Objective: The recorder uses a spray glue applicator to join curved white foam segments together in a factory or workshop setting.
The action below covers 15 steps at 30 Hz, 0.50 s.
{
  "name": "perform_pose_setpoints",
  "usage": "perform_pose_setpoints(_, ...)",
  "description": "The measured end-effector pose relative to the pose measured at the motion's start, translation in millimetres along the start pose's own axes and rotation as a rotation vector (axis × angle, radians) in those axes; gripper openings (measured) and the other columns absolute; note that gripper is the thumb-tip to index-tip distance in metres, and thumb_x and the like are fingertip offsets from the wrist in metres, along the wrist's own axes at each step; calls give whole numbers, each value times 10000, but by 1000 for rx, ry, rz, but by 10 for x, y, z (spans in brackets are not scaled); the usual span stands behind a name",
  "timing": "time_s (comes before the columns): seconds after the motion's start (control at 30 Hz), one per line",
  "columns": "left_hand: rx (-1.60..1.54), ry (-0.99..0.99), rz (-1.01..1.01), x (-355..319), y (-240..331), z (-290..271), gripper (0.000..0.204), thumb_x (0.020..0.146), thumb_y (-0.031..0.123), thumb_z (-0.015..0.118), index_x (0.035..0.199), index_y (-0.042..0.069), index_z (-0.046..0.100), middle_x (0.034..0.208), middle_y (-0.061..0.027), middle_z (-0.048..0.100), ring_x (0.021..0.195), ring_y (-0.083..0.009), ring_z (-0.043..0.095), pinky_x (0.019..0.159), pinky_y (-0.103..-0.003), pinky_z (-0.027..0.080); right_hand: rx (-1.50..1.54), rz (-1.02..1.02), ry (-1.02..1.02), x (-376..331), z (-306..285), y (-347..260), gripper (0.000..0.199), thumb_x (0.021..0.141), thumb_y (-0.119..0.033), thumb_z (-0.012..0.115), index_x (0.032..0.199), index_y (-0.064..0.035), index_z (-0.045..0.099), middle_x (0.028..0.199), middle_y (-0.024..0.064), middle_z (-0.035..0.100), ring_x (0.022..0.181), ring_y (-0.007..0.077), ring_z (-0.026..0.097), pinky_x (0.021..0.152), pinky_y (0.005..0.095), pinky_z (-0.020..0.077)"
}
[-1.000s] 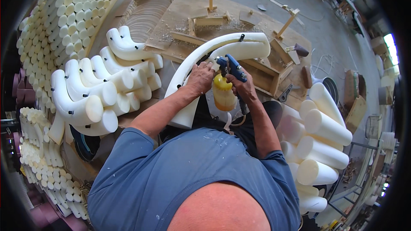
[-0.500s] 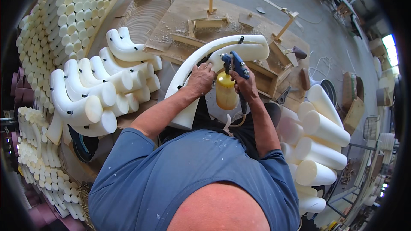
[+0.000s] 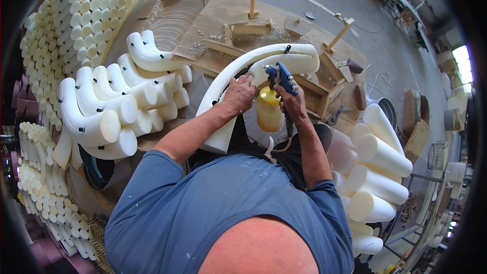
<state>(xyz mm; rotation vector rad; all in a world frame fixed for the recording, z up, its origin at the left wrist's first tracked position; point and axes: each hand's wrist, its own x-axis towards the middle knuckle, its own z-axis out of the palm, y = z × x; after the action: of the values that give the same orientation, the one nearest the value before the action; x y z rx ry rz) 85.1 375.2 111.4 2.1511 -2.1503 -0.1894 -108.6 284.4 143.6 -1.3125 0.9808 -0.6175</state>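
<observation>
Two hands at work: the left hand (image 3: 239,94) presses flat on the curved white foam piece (image 3: 238,73) lying on the wooden worktop (image 3: 213,25); the right hand (image 3: 293,102) is closed around a blue spray gun (image 3: 280,77). Judgement: keep the nozzle close to the seam and the foam pinned steady. The gun's yellow cup (image 3: 269,109) looks filled, contents unclear.
</observation>
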Motion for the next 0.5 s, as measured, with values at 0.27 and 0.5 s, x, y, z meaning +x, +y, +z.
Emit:
perform_pose_setpoints(0.27, 68, -114, 89, -129, 45, -27, 314, 930, 139, 578, 1182, 2, 705, 1573, -312, 413, 1478, -435, 383, 1134, -555, 372, -61, 61, -196, -71, -28, -162, 207, 936, -175, 749, 1022, -19, 644, 765, 30, 634, 480, 79, 510, 428, 247, 397)
perform_pose_setpoints(0.5, 168, -90, 152, -226, 28, 36, 341, 949, 163, 522, 1133, -38, 728, 1564, -346, 415, 1458, -482, 384, 1132, -583, 351, -72, 64, -125, -95, -82, -207, 202, 928, -183, 764, 1006, -32, 654, 762, 29, 637, 496, 84, 521, 440, 246, 401)
